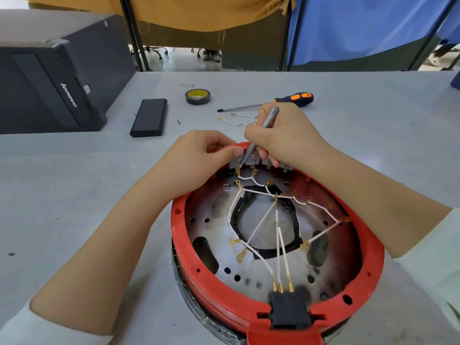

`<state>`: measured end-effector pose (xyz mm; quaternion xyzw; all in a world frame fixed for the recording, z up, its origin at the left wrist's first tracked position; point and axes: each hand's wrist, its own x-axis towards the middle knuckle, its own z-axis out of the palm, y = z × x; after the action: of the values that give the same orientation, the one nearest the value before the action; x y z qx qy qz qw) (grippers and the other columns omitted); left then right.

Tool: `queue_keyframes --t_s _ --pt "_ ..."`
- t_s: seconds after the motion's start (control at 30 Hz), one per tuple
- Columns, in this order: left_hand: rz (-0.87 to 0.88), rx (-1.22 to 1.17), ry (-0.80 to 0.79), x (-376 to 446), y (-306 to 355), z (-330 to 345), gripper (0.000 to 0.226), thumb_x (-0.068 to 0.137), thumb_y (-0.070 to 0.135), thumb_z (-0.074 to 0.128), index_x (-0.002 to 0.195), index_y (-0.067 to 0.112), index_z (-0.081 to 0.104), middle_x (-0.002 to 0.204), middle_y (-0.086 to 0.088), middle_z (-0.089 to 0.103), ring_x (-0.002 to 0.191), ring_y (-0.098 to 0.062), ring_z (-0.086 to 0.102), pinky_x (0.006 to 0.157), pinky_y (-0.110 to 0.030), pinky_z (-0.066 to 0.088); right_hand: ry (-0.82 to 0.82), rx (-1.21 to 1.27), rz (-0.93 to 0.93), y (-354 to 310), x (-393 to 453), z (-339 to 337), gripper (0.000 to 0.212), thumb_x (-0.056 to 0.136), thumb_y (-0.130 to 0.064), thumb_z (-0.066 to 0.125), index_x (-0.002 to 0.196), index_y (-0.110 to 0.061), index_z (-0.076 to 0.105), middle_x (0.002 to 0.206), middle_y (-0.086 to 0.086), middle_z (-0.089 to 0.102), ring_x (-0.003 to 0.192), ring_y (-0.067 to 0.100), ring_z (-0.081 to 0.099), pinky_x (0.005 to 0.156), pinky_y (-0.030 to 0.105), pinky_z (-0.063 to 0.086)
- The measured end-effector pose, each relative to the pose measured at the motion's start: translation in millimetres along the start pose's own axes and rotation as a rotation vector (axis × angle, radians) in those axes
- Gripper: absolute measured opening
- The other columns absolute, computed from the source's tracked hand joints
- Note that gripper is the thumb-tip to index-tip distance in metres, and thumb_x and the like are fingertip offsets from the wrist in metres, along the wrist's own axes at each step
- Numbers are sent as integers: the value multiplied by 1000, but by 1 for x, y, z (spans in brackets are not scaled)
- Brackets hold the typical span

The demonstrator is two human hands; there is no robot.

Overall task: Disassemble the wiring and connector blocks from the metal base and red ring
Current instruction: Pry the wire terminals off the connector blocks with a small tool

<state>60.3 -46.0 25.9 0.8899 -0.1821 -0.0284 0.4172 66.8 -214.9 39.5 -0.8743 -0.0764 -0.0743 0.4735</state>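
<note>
The red ring (pixel 219 295) with the metal base (pixel 249 277) inside it sits on the near middle of the tabletop (pixel 74 195). Most of the job looks left to do. White wires (pixel 277 235) are still strung across the base, three of them plugged into the black connector (pixel 288 310) at the near rim, and a row of grey blocks (pixel 251 161) remains on the far rim. Some ring terminals hang loose, so part of the wiring seems unfastened already. A short length of freed wire (pixel 236 119) lies on the far tabletop, near a spare screwdriver (pixel 268 102).

The right hand (pixel 283 135) has its fingers wrapped round a silver driver (pixel 267 120), tip down at the blocks. The left hand (pixel 199 160) pinches the leftmost block between thumb and curled fingers, steadying it.
</note>
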Motion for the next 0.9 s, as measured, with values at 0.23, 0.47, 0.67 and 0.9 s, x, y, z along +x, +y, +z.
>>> queue_keyframes --t_s 0.23,0.47,0.67,0.9 --pt "-12 -55 -1 -2 0 1 18 89 43 58 96 30 69 86 8 72 84 -15 67 84 -38 51 38 -36 -142 6 -10 0 33 89 -21 60 63 -21 41 42 -3 56 29 11 44 41 18 38" --pt "-1 1 9 0 0 1 18 90 42 57 95 29 69 85 8 71 81 -10 66 80 -33 51 -51 -14 11 -1 1 -1 29 88 -15 57 64 -14 41 38 0 52 23 12 38 33 14 30" --pt "1 51 43 2 -3 1 18 87 44 59 93 30 69 78 12 71 75 -3 63 66 -17 45 -54 -145 -25 -1 3 4 30 87 -20 54 59 -15 44 41 3 55 25 15 43 36 16 34" --pt "-10 -28 21 0 -3 1 17 88 42 59 92 29 69 81 10 71 79 -8 65 80 -35 52 53 -92 -70 2 0 2 30 87 -20 54 62 -18 38 38 -3 51 25 13 41 35 17 33"
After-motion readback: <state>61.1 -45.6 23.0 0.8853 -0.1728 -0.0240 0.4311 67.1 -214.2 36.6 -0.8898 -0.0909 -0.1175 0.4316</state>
